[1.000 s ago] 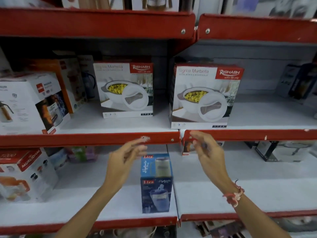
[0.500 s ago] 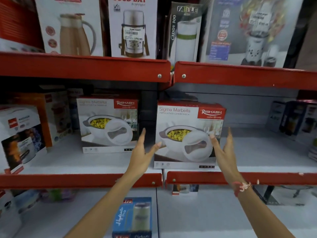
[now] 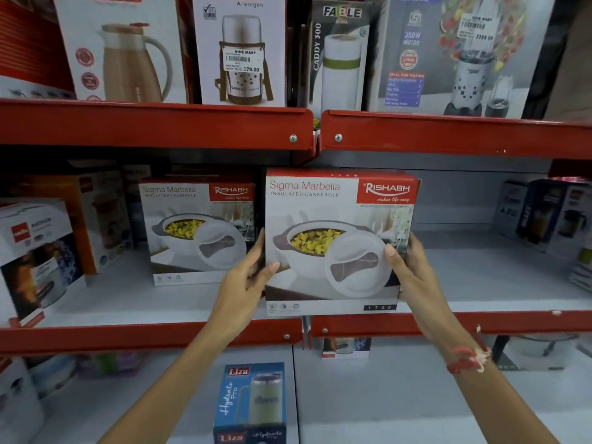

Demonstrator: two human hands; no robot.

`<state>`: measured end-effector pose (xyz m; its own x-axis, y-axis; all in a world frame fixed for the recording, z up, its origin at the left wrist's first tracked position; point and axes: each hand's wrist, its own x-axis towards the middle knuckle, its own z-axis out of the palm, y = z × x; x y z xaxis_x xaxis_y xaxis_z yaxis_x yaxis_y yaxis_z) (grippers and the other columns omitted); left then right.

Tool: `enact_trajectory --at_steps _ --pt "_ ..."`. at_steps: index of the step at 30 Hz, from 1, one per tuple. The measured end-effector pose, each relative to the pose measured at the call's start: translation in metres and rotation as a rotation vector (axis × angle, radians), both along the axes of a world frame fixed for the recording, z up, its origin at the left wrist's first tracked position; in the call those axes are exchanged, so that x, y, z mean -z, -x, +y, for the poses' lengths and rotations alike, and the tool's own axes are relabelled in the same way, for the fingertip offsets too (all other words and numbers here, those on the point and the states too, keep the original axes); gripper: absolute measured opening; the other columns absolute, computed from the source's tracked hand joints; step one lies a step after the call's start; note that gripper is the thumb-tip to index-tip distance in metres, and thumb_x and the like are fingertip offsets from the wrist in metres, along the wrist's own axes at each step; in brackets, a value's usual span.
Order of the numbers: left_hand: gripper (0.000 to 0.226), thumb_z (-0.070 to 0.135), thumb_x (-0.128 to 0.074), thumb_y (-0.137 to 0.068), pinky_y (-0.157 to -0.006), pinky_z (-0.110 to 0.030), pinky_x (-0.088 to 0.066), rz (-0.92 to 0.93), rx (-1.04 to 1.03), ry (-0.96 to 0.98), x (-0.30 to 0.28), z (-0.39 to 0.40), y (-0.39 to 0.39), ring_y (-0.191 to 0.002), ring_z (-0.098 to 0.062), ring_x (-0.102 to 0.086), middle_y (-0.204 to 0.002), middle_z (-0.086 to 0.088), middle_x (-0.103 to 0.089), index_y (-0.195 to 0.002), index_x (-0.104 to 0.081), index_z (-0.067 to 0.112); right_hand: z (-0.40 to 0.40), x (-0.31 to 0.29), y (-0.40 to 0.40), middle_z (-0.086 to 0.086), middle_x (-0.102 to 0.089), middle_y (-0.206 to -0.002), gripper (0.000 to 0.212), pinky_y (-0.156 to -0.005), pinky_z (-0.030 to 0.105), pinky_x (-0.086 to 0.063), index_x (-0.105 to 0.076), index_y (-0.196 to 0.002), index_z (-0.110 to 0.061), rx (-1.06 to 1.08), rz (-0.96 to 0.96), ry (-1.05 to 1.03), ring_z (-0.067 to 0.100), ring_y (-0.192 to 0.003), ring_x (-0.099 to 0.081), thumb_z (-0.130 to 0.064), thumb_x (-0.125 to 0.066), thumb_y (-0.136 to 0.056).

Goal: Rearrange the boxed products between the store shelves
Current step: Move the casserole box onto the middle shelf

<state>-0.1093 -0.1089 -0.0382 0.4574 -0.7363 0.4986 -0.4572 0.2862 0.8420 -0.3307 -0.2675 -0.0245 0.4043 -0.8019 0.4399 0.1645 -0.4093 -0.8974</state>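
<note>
Item: casserole box (image 3: 339, 241), glossy printed card, squarish, centre of frame at the front lip of the middle shelf (image 3: 480, 283).
Step, as I judge it: taking hold for a move.
My left hand (image 3: 246, 280) and right hand (image 3: 407, 270) clasp its two side faces, thumbs across the front.
Next: lift clear of the red steel shelf edge (image 3: 448, 325), held level.
Identical second box (image 3: 198, 232) stands just left.

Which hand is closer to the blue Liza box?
Left. The left hand is above the Liza box, holding the casserole box's left side; the right hand is farther right.
</note>
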Motion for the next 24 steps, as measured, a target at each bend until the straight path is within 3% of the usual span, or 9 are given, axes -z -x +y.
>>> enact_trajectory --at_steps 5,7,9,11,15,19,24 --pt "0.050 0.037 -0.059 -0.085 -0.088 -0.021 -0.056 0.020 -0.004 0.010 -0.010 0.063 0.000 -0.107 0.003 -0.065 -0.110 0.031 -0.069 -0.128 -0.042 0.057 0.057 -0.012 0.012 -0.023 -0.061 -0.132 0.060 -0.111 0.044 -0.038 -0.034 -0.143 -0.045 -0.080 0.019 0.024 0.000 -0.124 -0.053 -0.047 -0.058 -0.089" --pt "0.053 0.035 -0.060 -0.084 -0.088 -0.016 -0.054 0.025 -0.011 0.022 -0.012 0.092 0.000 -0.108 0.005 -0.064 -0.114 0.032 -0.067 -0.132 -0.043 0.052 0.079 -0.014 0.017 -0.023 -0.060 -0.133 0.059 -0.110 0.044 -0.040 -0.033 -0.141 -0.051 -0.110 0.038 0.018 0.000 -0.123 -0.054 -0.045 -0.059 -0.089" --pt "0.056 0.034 -0.062 -0.083 -0.087 -0.023 -0.057 0.062 -0.027 0.034 -0.012 0.120 -0.001 -0.110 0.003 -0.063 -0.115 0.028 -0.068 -0.135 -0.044 0.047 0.102 -0.015 0.023 -0.021 -0.061 -0.132 0.060 -0.105 0.048 -0.044 -0.033 -0.137 -0.060 -0.131 0.049 0.013 0.003 -0.122 -0.056 -0.046 -0.061 -0.086" --pt "0.057 0.030 -0.062 -0.082 -0.081 -0.027 -0.060 0.096 -0.029 0.054 -0.010 0.147 -0.002 -0.107 0.001 -0.065 -0.109 0.029 -0.070 -0.134 -0.045 0.044 0.125 -0.014 0.026 -0.021 -0.063 -0.129 0.059 -0.098 0.046 -0.050 -0.035 -0.130 -0.069 -0.152 0.057 0.035 0.001 -0.117 -0.060 -0.046 -0.063 -0.084" --pt "0.057 0.021 -0.060 -0.082 -0.061 -0.015 -0.058 0.103 -0.048 0.065 -0.004 0.186 -0.001 -0.094 0.008 -0.068 -0.097 0.030 -0.073 -0.135 -0.045 0.037 0.159 -0.007 0.026 -0.020 -0.065 -0.128 0.057 -0.088 0.043 -0.056 -0.039 -0.125 -0.071 -0.200 0.038 0.013 0.005 -0.112 -0.065 -0.045 -0.063 -0.080" --pt "0.056 0.022 -0.062 -0.079 -0.067 -0.022 -0.060 0.128 -0.031 0.054 0.001 0.215 -0.007 -0.102 -0.003 -0.069 -0.109 0.017 -0.074 -0.129 -0.052 0.045 0.182 -0.001 0.022 -0.019 -0.064 -0.130 0.059 -0.085 0.044 -0.057 -0.039 -0.130 -0.066 -0.246 0.027 0.005 0.004 -0.113 -0.064 -0.043 -0.063 -0.081" --pt "0.052 0.027 -0.063 -0.077 -0.066 -0.023 -0.060 0.122 -0.015 0.052 0.005 0.230 -0.016 -0.104 -0.003 -0.068 -0.113 0.019 -0.072 -0.117 -0.056 0.059 0.195 0.003 0.014 -0.019 -0.063 -0.130 0.062 -0.083 0.040 -0.059 -0.039 -0.127 -0.070 -0.222 0.044 -0.020 0.001 -0.110 -0.065 -0.046 -0.065 -0.076"
